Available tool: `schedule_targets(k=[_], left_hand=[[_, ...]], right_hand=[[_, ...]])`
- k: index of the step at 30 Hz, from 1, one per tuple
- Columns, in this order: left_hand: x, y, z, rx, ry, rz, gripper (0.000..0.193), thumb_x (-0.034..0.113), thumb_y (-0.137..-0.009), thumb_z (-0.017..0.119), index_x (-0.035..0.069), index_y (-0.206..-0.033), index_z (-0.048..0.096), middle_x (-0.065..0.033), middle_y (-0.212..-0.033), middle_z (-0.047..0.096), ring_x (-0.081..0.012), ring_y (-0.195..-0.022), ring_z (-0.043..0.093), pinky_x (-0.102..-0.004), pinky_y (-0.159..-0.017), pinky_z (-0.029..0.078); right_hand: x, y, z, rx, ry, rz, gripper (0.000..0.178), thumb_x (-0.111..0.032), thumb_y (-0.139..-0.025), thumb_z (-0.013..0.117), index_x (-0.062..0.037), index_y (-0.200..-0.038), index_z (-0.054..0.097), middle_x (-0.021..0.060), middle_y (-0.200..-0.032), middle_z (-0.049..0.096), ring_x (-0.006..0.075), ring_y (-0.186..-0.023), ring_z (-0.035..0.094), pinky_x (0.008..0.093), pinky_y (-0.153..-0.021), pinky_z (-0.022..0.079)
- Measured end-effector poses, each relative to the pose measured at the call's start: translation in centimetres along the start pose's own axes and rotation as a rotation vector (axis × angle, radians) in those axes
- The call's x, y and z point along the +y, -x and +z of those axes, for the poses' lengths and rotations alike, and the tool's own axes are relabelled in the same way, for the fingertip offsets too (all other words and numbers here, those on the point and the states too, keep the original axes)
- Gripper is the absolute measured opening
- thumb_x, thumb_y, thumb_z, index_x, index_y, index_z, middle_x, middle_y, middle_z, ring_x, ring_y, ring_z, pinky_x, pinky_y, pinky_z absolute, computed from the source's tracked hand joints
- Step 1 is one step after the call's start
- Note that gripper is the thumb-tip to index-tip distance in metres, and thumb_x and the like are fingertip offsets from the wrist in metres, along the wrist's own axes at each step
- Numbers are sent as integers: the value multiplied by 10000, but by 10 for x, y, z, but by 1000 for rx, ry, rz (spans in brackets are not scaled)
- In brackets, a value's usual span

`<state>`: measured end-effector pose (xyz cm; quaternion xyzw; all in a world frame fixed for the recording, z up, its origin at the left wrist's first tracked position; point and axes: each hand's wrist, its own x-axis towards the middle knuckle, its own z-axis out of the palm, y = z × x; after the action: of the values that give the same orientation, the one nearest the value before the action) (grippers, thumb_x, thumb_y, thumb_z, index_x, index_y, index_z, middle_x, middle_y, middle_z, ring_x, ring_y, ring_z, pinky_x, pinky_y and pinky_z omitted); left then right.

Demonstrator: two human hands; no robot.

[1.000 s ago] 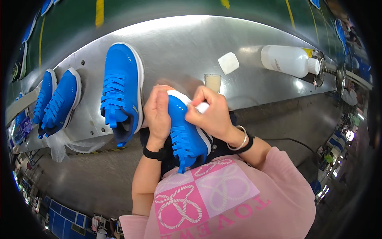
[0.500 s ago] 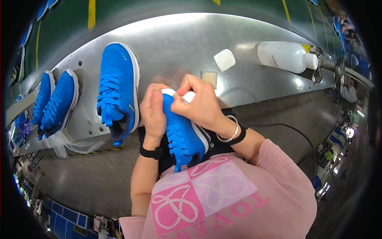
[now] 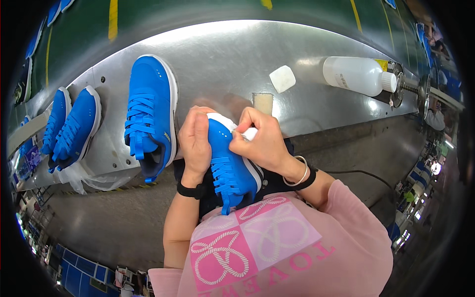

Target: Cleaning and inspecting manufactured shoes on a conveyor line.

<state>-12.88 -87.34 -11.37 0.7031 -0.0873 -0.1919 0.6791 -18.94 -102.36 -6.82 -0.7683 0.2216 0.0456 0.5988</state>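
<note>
A blue lace-up sneaker (image 3: 232,171) with a white sole is held in front of me, its toe pointing toward the bench. My left hand (image 3: 195,141) is closed around the left side of its toe. With thumb and fingers pinched, my right hand (image 3: 264,141) presses a small white piece (image 3: 251,133) to the right side of the toe, near the sole edge. Most of that piece is hidden by the fingers, so its kind is unclear. Left of my hands, another blue sneaker (image 3: 147,109) stands on the metal bench (image 3: 213,59), toe away from me.
A smaller-looking pair of blue sneakers (image 3: 76,123) stands at the far left. On the bench lie a white block (image 3: 282,79), a beige pad (image 3: 262,103) and a white plastic bottle (image 3: 354,74) on its side. Clear plastic (image 3: 94,178) hangs off the front edge. A green belt (image 3: 198,12) runs behind.
Both hands and the held sneaker have shifted slightly right in the picture, as has the bench view. The right hand has moved a little down along the toe's edge.
</note>
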Motion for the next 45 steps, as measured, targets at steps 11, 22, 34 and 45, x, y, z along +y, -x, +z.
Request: schedule_targets(k=[11,22,34,45], left_hand=[[2,-3,-2,-4,42,-25,366,290,-1082,416,-3,-962,599,-55,-903,593,-131,-837,549,-267,-775,439],[-4,0,-2,-13,-25,11,356,287,-1077,421,-4,-978,600,-65,-891,599,-139,-835,552,-274,-774,444],[4,0,-1,-6,30,-28,372,287,-1078,410,-9,-958,602,-69,-896,594,-144,-831,554,-273,-770,443],[6,-2,-2,17,28,-42,356,278,-1077,412,-4,-958,595,-62,-887,584,-140,-820,544,-272,-765,435]], right_hand=[[-1,-7,3,6,8,-24,198,-39,-739,698,-26,-738,501,33,-685,534,75,-671,479,264,-600,420],[3,1,2,20,75,-28,183,-29,-730,690,-21,-732,507,35,-672,554,75,-648,498,261,-582,418],[-3,-12,6,21,12,-20,204,-83,-716,719,-21,-734,525,126,-686,584,205,-614,572,353,-583,462],[-8,-18,6,-2,-15,-15,207,-101,-732,724,-19,-727,533,117,-687,592,171,-634,586,317,-585,462]])
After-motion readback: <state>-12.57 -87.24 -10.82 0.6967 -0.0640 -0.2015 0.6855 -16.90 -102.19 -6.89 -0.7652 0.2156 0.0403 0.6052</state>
